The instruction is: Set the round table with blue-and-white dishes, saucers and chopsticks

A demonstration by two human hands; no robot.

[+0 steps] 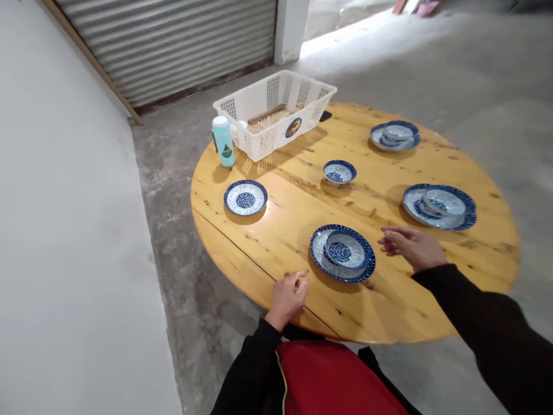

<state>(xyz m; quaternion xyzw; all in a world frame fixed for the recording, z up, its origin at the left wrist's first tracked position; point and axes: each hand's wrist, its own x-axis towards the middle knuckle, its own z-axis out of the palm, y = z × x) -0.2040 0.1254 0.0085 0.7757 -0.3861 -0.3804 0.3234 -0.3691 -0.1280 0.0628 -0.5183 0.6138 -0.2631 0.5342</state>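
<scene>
A blue-and-white plate (319, 256) with a small bowl (345, 249) in it sits on the round wooden table (389, 311) right in front of me. My left hand (288, 297) rests at the near table edge, left of this plate, fingers curled into a loose fist with nothing seen in it. My right hand (410, 245) hovers just right of the plate, fingers extended and pointing left, holding nothing.
A lone plate (245, 197) lies at the left, a small bowl (339, 172) in the middle, two more plate-and-bowl sets at the right (439, 205) and far right (395, 135). A white plastic basket (276, 109) and a teal bottle (223, 141) stand at the far edge.
</scene>
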